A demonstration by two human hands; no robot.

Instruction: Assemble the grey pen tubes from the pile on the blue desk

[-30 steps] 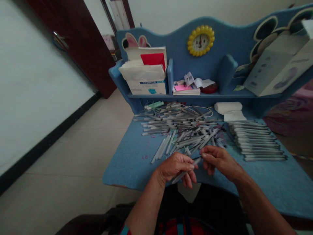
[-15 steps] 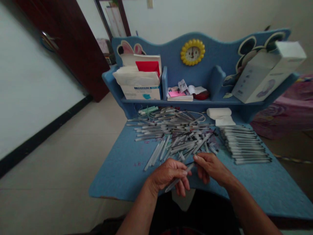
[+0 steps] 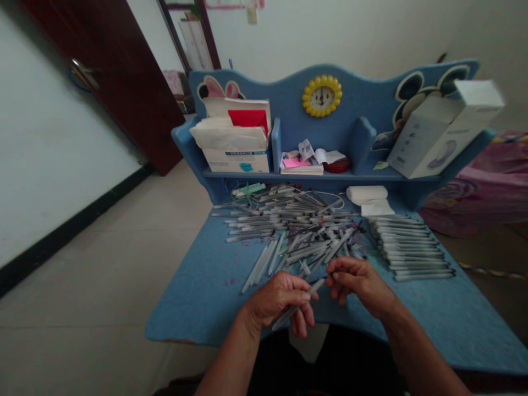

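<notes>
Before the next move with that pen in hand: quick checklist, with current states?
1. Pen held by left hand: ok.
2. Right hand pinching the pen's upper end: ok.
3. Cap or tip seated: cannot tell, hidden by fingers.
4. Loose pile within reach ahead: ok.
5. Sorted row lying parallel on the right: ok.
6. Bare desk near the left hand: ok.

Two hands: left hand, right hand. One pen held between. Loose pens: too many to count. One neat pen row, one clock, one white box.
</notes>
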